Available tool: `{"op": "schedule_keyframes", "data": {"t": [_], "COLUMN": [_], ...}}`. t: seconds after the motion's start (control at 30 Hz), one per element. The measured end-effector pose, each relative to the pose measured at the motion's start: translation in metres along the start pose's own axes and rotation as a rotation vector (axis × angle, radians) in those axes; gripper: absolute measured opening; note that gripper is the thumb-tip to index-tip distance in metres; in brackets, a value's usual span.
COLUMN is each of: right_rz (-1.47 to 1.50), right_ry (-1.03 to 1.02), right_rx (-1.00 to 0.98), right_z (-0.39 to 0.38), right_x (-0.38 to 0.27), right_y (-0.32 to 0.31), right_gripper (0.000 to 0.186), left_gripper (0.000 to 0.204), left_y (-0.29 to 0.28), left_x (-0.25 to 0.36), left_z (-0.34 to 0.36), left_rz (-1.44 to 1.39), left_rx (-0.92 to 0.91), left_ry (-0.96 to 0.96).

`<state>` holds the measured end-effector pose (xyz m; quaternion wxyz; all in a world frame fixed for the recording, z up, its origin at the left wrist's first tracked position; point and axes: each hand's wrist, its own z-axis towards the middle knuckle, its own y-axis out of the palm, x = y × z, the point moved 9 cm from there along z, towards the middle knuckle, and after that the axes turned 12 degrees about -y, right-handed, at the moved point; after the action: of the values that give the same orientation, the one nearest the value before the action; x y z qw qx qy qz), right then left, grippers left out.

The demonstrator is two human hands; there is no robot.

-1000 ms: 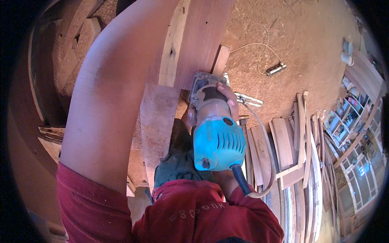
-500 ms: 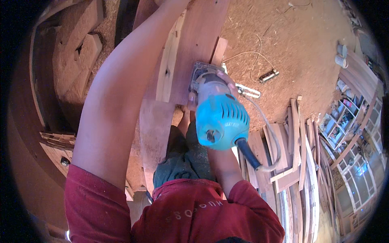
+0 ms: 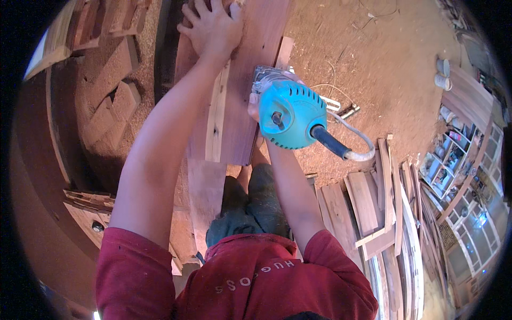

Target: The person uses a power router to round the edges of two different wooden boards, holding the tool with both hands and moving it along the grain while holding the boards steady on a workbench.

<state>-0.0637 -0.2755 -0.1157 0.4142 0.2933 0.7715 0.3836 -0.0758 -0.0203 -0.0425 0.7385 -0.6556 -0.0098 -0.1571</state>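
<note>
My left hand (image 3: 212,30) rests with fingers spread on a long reddish-brown board (image 3: 258,37) at the top of the view, which has a pale strip (image 3: 215,130) along it. My right hand (image 3: 255,104) grips a blue electric trim router (image 3: 292,112), largely hidden behind its body. The router's clear base (image 3: 261,74) sits at the board's right edge, beside a short wooden piece (image 3: 286,48). Its cable curves down and round to the right. A paler plank (image 3: 204,186) lies below the board.
Sawdust covers the floor (image 3: 373,69), with cords and metal bars (image 3: 348,112) on it. Wooden offcuts (image 3: 109,112) lie at left and stacked planks (image 3: 362,208) at lower right. White buckets (image 3: 442,74) and shelving with small items (image 3: 448,149) stand at far right.
The router and my right hand have moved upward in the view, away from my body. My left hand, earlier cut off by the top edge, now shows spread on the board.
</note>
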Motion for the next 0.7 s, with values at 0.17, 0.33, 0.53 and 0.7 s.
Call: {"op": "schedule_keyframes", "data": {"t": [0.17,0.33,0.53,0.7], "right_rz": [0.129,0.205,0.315,-0.081], "right_ry": [0.086,-0.039,0.229,0.004], "right_rx": [0.0,-0.116,-0.202,-0.265], "right_z": [0.043,0.084,0.141,0.182], "right_x": [0.011,0.019,0.057,0.044], "right_y": [0.022,0.07,0.086,0.081], "right_gripper": [0.033,0.031,0.037,0.051], "left_gripper": [0.066,0.065,0.068,0.068], "left_y": [0.012,0.004,0.008,0.007], "left_x": [0.003,0.0,-0.001,0.016], "left_z": [-0.005,0.003,0.006,0.004], "left_rz": [-0.016,0.004,0.06,0.045], "left_rx": [0.027,0.006,-0.083,-0.141], "left_ry": [0.066,0.072,0.059,0.069]}}
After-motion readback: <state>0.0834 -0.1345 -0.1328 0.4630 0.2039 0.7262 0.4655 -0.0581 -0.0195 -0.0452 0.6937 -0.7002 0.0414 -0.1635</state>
